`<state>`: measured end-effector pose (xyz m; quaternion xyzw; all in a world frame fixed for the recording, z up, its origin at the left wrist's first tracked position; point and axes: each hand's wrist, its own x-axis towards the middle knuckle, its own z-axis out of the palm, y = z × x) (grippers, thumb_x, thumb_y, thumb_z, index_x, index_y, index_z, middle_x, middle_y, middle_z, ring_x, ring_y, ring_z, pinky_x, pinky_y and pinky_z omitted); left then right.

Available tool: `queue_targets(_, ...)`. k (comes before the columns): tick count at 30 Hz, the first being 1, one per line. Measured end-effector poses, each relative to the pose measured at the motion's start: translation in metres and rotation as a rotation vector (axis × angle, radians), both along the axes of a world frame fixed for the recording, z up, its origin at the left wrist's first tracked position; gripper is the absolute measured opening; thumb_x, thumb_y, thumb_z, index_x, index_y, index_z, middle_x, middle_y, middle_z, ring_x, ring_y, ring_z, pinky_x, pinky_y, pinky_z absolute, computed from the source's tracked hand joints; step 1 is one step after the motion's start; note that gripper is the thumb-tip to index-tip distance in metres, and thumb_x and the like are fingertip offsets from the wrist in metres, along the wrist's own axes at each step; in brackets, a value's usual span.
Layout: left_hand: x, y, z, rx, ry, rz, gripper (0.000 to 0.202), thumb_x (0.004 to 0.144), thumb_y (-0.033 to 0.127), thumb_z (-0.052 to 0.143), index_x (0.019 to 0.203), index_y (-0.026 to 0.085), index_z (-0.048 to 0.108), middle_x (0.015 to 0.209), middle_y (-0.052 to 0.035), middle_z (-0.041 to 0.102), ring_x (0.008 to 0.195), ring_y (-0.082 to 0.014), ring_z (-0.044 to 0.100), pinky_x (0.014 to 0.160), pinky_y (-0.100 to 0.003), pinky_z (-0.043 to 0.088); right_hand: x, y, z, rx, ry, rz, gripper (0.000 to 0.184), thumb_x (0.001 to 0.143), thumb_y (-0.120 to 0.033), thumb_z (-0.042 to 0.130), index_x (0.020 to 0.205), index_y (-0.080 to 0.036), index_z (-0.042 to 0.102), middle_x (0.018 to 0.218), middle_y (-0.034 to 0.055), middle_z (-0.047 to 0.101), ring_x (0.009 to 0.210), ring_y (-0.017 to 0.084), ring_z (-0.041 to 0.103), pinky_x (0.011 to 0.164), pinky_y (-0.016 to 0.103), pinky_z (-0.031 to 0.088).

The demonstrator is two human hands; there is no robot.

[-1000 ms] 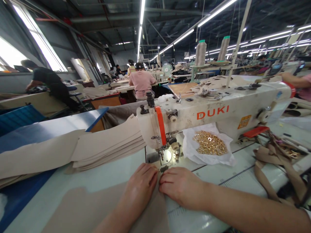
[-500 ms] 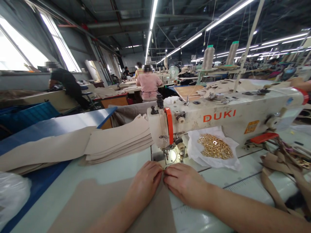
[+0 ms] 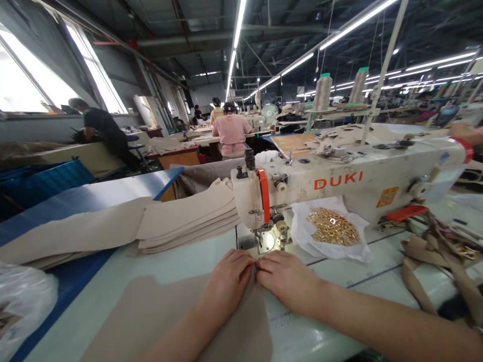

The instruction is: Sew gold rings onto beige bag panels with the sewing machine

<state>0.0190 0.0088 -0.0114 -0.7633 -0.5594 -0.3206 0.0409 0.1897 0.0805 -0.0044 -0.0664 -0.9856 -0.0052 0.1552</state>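
Sewing table [image 3: 181, 261]: beige fabric piece [image 3: 151, 317] under left hand [image 3: 226, 289], right hand [image 3: 289, 281].

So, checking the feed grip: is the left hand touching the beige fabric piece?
Touching. The head view shows the left hand resting directly on the beige fabric piece, with no gap.

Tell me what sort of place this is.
Probably a sewing factory: an industrial DUKI sewing machine, stacked cut beige pieces beside it, and other people working at benches behind.
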Motion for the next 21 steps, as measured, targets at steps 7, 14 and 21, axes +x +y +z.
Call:
queue_targets(7,0.001,0.016,-0.004,0.024,-0.022,-0.006,0.016,0.086,0.012,0.050,0.079,0.020,0.062,0.080,-0.0031,0.068,0.077,-0.0172,0.062,0.071,-0.029,0.053,0.001,0.016,0.009,0.049,-0.067,-0.006,0.007,0.089,-0.018,0.055,0.092,-0.015,0.061,0.090,0.0051,0.065,0.087,0.020,0.056,0.078,0.033,0.044)
queue_targets(14,-0.003,0.036,-0.008,0.052,-0.007,-0.008,0.018,0.086,0.014,0.049,0.078,0.020,0.063,0.079,-0.0045,0.069,0.076,-0.0180,0.063,0.073,-0.032,0.053,-0.001,0.034,-0.002,0.003,-0.033,-0.021,0.008,0.090,-0.017,0.053,0.093,-0.014,0.060,0.093,0.0072,0.064,0.093,0.020,0.055,0.083,0.032,0.042)
queue_targets(21,-0.005,0.044,-0.007,0.059,-0.027,0.007,0.018,0.084,0.013,0.050,0.079,0.021,0.066,0.080,-0.0043,0.071,0.075,-0.0174,0.065,0.071,-0.030,0.054,-0.002,0.040,-0.006,-0.085,-0.003,-0.044,0.007,0.089,-0.015,0.054,0.095,-0.015,0.059,0.099,0.0063,0.064,0.098,0.019,0.054,0.088,0.030,0.041)
